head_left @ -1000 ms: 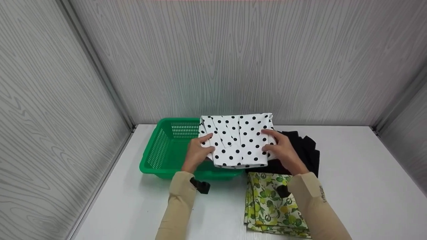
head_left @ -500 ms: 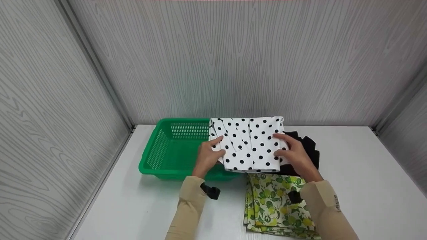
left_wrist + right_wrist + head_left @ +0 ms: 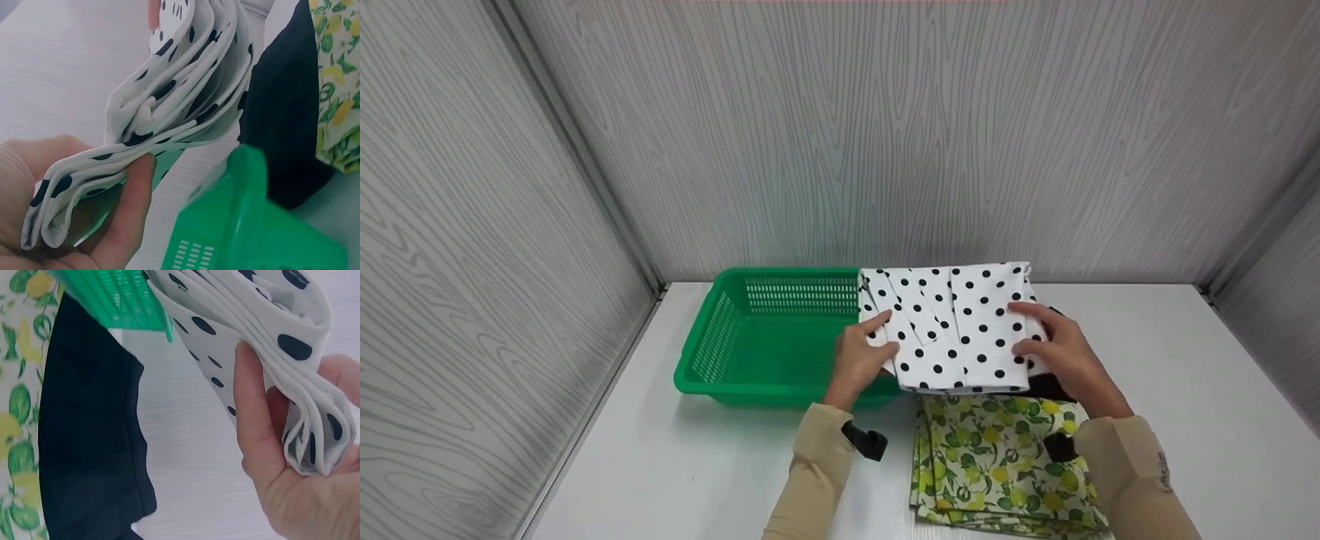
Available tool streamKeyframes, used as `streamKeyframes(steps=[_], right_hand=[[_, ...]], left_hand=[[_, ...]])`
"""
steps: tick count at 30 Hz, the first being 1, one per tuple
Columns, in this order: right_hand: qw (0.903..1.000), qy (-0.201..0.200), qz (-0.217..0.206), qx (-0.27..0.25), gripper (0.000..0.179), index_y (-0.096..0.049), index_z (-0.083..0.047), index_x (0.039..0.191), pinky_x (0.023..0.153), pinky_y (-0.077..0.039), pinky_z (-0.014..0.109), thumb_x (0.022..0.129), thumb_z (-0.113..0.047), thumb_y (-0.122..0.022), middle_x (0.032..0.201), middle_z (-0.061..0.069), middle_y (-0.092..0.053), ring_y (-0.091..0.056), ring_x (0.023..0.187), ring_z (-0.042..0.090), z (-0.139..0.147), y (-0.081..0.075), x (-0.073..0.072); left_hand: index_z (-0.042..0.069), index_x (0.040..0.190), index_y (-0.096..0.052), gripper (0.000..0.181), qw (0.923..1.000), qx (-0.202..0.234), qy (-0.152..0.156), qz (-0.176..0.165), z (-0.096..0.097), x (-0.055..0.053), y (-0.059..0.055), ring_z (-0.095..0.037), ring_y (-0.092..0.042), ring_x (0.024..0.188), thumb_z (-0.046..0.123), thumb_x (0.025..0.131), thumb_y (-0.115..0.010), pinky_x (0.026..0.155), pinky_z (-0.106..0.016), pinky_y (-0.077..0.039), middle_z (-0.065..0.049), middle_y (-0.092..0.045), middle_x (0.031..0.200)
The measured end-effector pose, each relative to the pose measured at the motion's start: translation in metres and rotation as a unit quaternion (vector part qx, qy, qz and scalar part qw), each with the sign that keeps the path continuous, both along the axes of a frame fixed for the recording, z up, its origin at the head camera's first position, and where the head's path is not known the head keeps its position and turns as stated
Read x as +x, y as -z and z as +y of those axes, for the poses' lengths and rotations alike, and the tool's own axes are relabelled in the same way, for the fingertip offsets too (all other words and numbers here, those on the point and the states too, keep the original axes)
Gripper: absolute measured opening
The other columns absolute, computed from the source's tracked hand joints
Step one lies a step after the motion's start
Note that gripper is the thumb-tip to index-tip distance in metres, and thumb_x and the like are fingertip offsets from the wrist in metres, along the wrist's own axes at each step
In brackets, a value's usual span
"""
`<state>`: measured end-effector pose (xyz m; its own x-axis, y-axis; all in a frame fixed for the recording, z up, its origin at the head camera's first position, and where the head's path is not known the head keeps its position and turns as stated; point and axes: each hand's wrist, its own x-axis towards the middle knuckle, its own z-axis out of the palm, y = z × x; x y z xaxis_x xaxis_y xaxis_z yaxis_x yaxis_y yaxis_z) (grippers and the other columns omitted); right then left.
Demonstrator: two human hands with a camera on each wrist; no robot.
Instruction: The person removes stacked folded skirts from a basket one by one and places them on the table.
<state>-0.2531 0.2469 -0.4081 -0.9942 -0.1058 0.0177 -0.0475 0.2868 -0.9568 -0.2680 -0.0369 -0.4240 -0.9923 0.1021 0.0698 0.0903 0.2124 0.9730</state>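
Observation:
A folded white cloth with black polka dots is held up in the air, in several layers, over the right end of the green basket and a black cloth. My left hand grips its left edge; in the left wrist view the thumb lies on one side and the fingers on the other. My right hand pinches the opposite edge, and the right wrist view shows the fingers pressed against the layers. Below it lies the folded black cloth, mostly hidden in the head view.
The green plastic basket with slotted walls stands at the back left, its right end covered by the polka-dot cloth. A folded lemon-print cloth lies at the front, partly under my right sleeve. Grey wood-grain panels enclose the white table.
Both hands have carried the polka-dot cloth to the right and slightly nearer, from over the basket toward the black cloth. More of the basket shows now, less of the black cloth.

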Motion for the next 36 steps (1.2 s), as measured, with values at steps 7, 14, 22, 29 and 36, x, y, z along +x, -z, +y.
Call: streamKeyframes(steps=[7, 14, 22, 29, 36], right_hand=[[0.9999, 0.007, -0.008, 0.012, 0.064, -0.037, -0.009, 0.140, 0.075, -0.049, 0.026, 0.081, 0.000, -0.061, 0.141, 0.020, -0.029, -0.043, 0.112, 0.030, 0.019, 0.004, 0.008], [0.9996, 0.008, 0.002, 0.027, 0.064, -0.036, -0.007, 0.140, 0.076, -0.048, 0.024, 0.081, -0.002, -0.061, 0.140, 0.021, -0.029, -0.046, 0.109, 0.023, 0.040, 0.009, 0.016], [0.9999, 0.005, 0.003, 0.014, 0.064, -0.034, -0.008, 0.141, 0.075, -0.049, 0.025, 0.083, -0.002, -0.061, 0.140, 0.024, -0.027, -0.050, 0.101, 0.008, 0.068, 0.018, 0.028], [0.9996, 0.009, 0.012, 0.024, 0.063, -0.036, -0.009, 0.140, 0.075, -0.049, 0.025, 0.083, -0.003, -0.061, 0.138, 0.024, -0.028, -0.049, 0.103, 0.006, 0.086, 0.028, 0.036], [0.9979, 0.020, 0.019, 0.059, 0.062, -0.037, -0.010, 0.140, 0.073, -0.048, 0.023, 0.084, -0.005, -0.062, 0.142, 0.023, -0.022, -0.045, 0.104, -0.001, 0.113, 0.040, 0.048]], left_hand=[[0.016, 0.128, -0.055, 0.051, 0.9998, -0.009, 0.015, 0.014, 0.017, 0.005, 0.003, -0.010, -0.038, 0.034, 0.002, 0.079, -0.060, 0.041, -0.025, -0.042, -0.013, -0.045, 0.134], [0.016, 0.127, -0.056, 0.053, 0.9990, -0.033, 0.022, 0.022, 0.036, 0.005, 0.007, -0.006, -0.023, 0.032, 0.003, 0.077, -0.060, 0.036, -0.021, -0.027, -0.011, -0.055, 0.124], [0.015, 0.127, -0.056, 0.051, 0.9992, -0.018, 0.033, 0.016, 0.062, 0.011, 0.016, -0.007, -0.019, 0.033, 0.003, 0.077, -0.062, 0.035, -0.021, -0.023, -0.014, -0.059, 0.117], [0.016, 0.127, -0.057, 0.051, 0.9996, -0.009, 0.024, 0.010, 0.083, 0.021, 0.025, -0.006, -0.019, 0.029, 0.004, 0.077, -0.062, 0.032, -0.021, -0.023, -0.001, -0.048, 0.045], [0.020, 0.127, -0.056, 0.052, 0.9999, -0.011, 0.011, 0.000, 0.113, 0.036, 0.036, -0.007, -0.017, 0.028, 0.004, 0.078, -0.061, 0.030, -0.021, -0.022, 0.005, -0.034, 0.035]])
